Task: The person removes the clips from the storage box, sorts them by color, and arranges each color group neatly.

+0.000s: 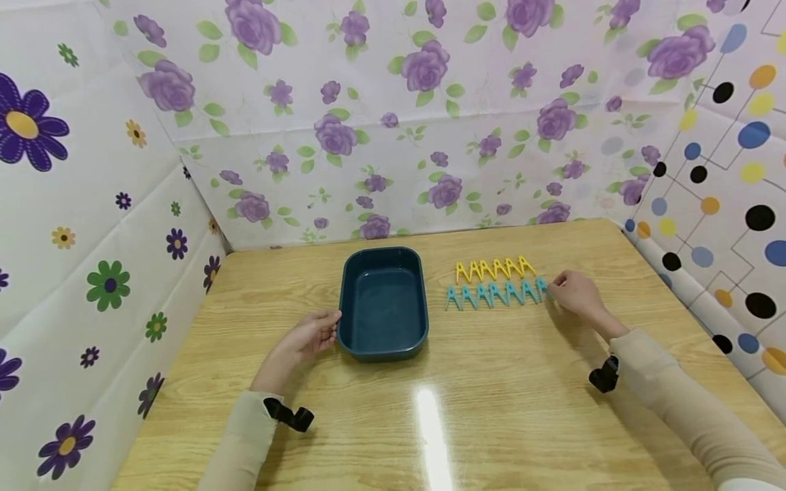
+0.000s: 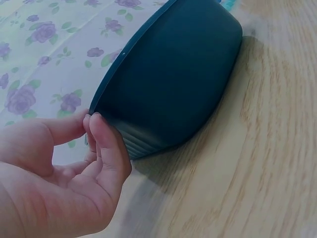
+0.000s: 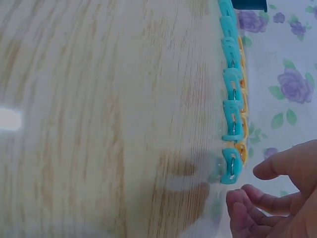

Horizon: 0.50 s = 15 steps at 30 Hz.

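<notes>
A dark teal rectangular basin (image 1: 382, 307) sits on the table, its inside bare. At its left rim my left hand (image 1: 312, 334) pinches the edge between thumb and fingers; the left wrist view shows this grip on the basin (image 2: 168, 79) closely. To the right of the basin stand a row of yellow clothespins (image 1: 494, 268) and, nearer to me, a row of blue clothespins (image 1: 482, 296). My right hand (image 1: 576, 292) is beside the rightmost blue clothespin (image 1: 541, 286). In the right wrist view, a small gap separates thumb and fingers from that clothespin (image 3: 231, 166).
The wooden table (image 1: 491, 409) reaches back to a flowered cloth wall (image 1: 393, 136). More patterned cloth hangs at the left and right sides. A small black device (image 1: 604, 375) is strapped to each wrist.
</notes>
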### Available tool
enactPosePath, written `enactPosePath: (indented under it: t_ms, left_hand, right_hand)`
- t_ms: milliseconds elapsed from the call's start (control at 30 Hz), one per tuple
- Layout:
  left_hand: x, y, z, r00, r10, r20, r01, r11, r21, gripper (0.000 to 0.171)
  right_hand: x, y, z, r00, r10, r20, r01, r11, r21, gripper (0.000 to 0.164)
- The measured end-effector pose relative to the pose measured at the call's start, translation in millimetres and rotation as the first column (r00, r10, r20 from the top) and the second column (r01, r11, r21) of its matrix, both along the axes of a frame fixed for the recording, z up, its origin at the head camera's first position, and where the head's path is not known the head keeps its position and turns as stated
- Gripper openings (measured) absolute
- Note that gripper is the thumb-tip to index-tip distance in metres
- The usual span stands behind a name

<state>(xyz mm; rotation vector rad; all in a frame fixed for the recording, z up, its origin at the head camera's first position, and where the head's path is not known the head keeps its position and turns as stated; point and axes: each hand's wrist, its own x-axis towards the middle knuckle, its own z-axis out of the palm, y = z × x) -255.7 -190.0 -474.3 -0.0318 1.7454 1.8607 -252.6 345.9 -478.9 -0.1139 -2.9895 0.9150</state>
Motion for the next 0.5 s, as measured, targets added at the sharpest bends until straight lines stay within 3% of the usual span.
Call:
enactPosePath:
  t_ms: [133, 333, 500]
  left_hand:
    - [0.7, -2, -1.0, 1.000, -0.008, -0.011, 0.008, 1.000, 0.009, 0.010]
    - [-0.7, -5, 1.3, 1.000, -0.014, -0.015, 0.014, 1.000, 0.025, 0.015]
    - [-1.1, -7, 8.3, 0.999, 0.026, -0.047, -0.024, 0.999, 0.045, 0.020]
  right_hand:
    - [-2.2, -3, -0.3, 0.992, 0.046, -0.116, -0.047, 0.999, -0.010, 0.028]
    - [-9.5, -6, 0.4, 0.953, 0.127, -0.274, -0.134, 0.991, -0.007, 0.027]
    - [-14.1, -5, 6.4, 0.925, 0.246, -0.290, -0.245, 0.969, 0.041, 0.032]
